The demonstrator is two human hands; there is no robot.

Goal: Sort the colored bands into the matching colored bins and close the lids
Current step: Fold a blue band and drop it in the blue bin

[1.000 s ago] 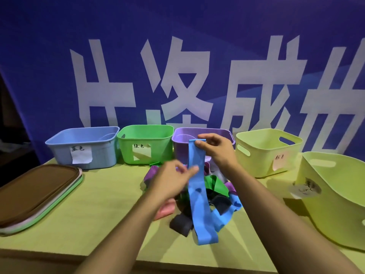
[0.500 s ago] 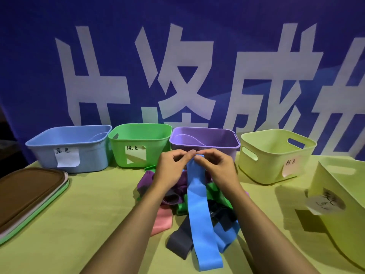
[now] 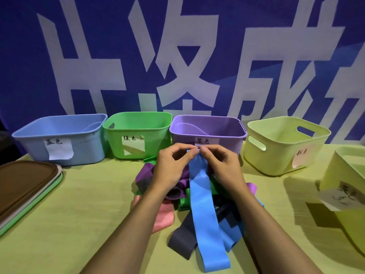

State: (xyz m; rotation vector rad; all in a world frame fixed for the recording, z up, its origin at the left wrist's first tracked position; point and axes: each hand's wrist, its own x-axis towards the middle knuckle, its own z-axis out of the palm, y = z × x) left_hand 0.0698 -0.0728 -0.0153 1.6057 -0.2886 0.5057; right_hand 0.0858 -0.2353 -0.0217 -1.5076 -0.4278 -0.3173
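A long blue band [image 3: 203, 206] hangs from both my hands over a pile of bands on the table. My left hand [image 3: 173, 167] and my right hand [image 3: 219, 165] pinch its top edge side by side, just in front of the purple bin [image 3: 223, 135]. The pile under them holds purple [image 3: 147, 173], pink [image 3: 164, 216], green [image 3: 182, 203] and dark grey [image 3: 182, 237] bands. Open bins stand in a row at the back: blue [image 3: 83, 147], green [image 3: 154, 135], purple, and a pale yellow-green one [image 3: 276, 155].
A stack of lids with a brown one on top [image 3: 21, 184] lies at the left edge. A second pale yellow-green bin [image 3: 347, 194] stands tilted at the right edge. A blue banner with white characters hangs behind the bins.
My left hand rose from the band's middle to its top edge and now pinches it beside my right hand. The view moved closer to the bins.
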